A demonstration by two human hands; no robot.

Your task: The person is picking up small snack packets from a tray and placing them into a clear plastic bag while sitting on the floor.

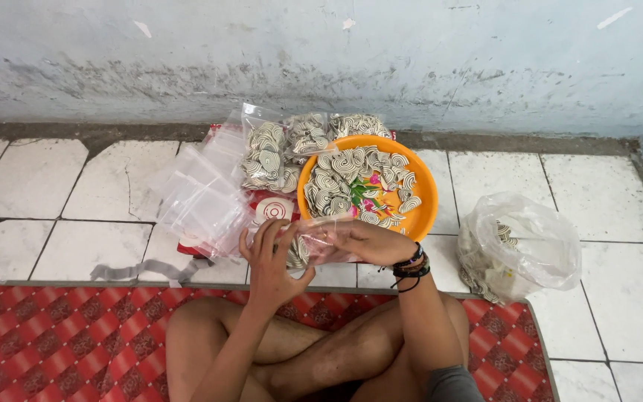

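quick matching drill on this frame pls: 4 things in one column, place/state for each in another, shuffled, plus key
Things:
1. orange bowl
2. small clear bag
3. large clear bag
4. stack of empty clear bags

Places or states:
A. on the white tiles, to the right of the right hand
B. held between both hands, the left hand gripping its left edge
C. on the floor near the wall, holding loose spiral pieces
D. on the floor, left of the bowl

Pairs: 1-C, 2-B, 3-A, 4-D
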